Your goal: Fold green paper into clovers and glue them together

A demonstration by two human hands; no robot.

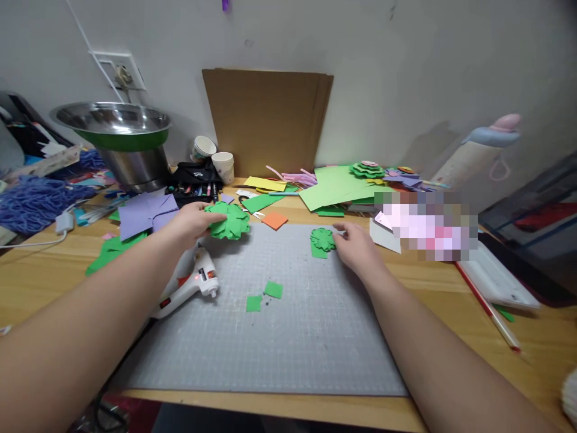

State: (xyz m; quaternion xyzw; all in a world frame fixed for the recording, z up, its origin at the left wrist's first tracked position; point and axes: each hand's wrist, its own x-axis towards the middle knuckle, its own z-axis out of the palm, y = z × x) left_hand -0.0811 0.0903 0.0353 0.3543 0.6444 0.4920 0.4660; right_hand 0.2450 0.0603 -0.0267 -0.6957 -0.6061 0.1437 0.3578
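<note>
My left hand (pixel 192 221) grips the left edge of a large layered green paper flower (pixel 229 221) at the far left of the grey cutting mat (pixel 288 325). My right hand (pixel 356 243) rests on the mat with its fingers curled, touching a smaller green paper flower (pixel 322 240) lying flat there. Two small green paper squares (pixel 265 296) lie on the mat between my arms. A white hot glue gun (pixel 193 285) lies on the mat's left edge, under my left wrist.
Green sheets (pixel 336 186), purple paper (pixel 144 216), an orange scrap (pixel 274 220) and finished paper flowers (pixel 367 169) crowd the back of the wooden table. A steel bowl (pixel 115 120), two paper cups (pixel 216 159) and cardboard (pixel 268 120) stand by the wall. A red-tipped stick (pixel 489 310) lies right.
</note>
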